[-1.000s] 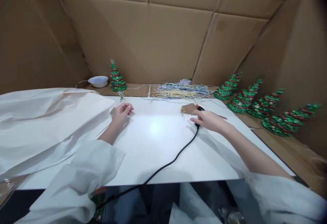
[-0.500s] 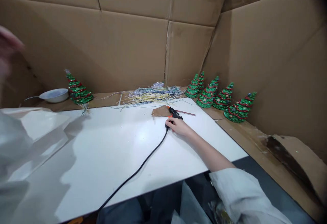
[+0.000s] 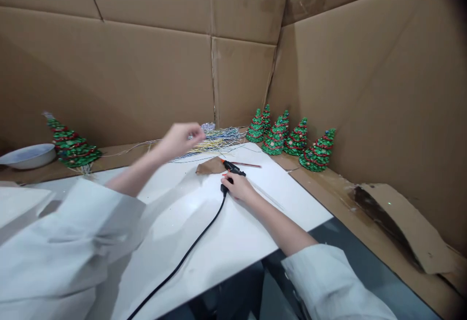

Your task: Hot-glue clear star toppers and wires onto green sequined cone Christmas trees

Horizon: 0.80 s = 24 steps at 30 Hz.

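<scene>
My right hand (image 3: pixel 238 186) is wrapped round the handle of a black and orange glue gun (image 3: pixel 235 168), which lies low over the white board (image 3: pixel 204 222). Its black cord (image 3: pixel 193 247) trails toward the board's near left edge. The nozzle points at a piece of brown cardboard (image 3: pixel 210 166), and a thin brownish stick (image 3: pixel 248 165) extends behind the gun. My left hand (image 3: pixel 182 137) is raised in front of a bundle of thin white, yellow and blue wires (image 3: pixel 219 144). Its fingers are curled together; whatever they may hold is hidden.
Several green Christmas trees with red garlands (image 3: pixel 275 135) stand at the back right. One more tree (image 3: pixel 71 142) leans at the left, next to a white bowl (image 3: pixel 29 156). Cardboard walls (image 3: pixel 146 67) enclose the table, and a bent cardboard piece (image 3: pixel 404 227) lies at the right.
My left hand has swung in from the far left edge to the wires at the back middle. The view has turned rightward. My right hand still grips the glue gun.
</scene>
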Each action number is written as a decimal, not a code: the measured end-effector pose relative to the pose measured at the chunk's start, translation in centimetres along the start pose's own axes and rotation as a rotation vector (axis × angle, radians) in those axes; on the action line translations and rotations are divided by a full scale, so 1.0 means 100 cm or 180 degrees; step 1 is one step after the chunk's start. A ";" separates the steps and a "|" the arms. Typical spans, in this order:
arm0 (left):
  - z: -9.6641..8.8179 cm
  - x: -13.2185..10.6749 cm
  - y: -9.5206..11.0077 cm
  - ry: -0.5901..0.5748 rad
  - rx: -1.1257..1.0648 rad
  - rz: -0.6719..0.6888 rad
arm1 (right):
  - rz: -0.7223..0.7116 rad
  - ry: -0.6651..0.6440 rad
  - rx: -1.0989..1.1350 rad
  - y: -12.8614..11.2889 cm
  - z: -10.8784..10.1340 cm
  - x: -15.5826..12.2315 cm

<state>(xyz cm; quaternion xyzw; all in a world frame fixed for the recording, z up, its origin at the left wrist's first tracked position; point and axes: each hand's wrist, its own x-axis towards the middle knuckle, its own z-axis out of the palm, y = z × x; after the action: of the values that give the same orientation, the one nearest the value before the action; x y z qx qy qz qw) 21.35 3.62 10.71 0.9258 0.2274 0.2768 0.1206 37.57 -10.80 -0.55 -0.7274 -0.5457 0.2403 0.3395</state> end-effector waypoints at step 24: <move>0.108 -0.015 -0.064 -0.0675 0.0299 -0.0808 | 0.0016 0.1173 0.0266 0.024 -0.006 0.017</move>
<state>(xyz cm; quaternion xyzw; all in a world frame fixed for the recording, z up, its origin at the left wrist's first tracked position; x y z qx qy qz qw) 24.05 7.35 -1.05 0.9183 0.3411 0.1493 0.1346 40.01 -9.77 -1.99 -0.7457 -0.4621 0.1263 0.4631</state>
